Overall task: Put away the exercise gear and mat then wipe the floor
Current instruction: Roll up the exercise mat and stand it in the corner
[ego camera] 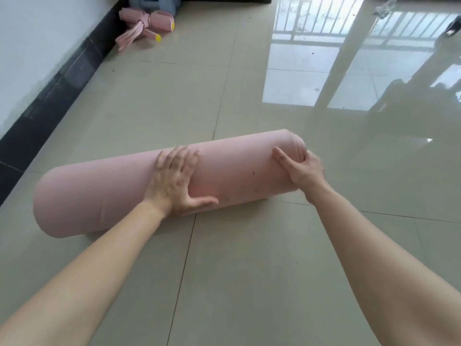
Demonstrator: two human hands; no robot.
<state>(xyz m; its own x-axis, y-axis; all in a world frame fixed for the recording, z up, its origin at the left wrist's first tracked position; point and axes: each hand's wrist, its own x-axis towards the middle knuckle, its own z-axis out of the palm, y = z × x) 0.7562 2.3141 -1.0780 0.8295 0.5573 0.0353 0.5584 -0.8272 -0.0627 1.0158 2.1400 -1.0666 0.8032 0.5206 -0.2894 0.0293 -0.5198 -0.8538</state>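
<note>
On glossy beige floor tiles (pixel 224 258), rolled pink mat (pixel 99 196) under both hands, near dark skirting (pixel 50 96)

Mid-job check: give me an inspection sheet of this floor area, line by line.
Surface: glossy tiled floor, reflecting a window.
Job's things: pink mat fully rolled, lying on the floor; pink gear by the wall.
Clutter: grey bundle behind the gear; small specks on tiles.
Grippers: left hand flat on the roll's middle; right hand gripping its right end.
Cables: nothing seen.
Surroundings: white wall with dark skirting, left.
</note>
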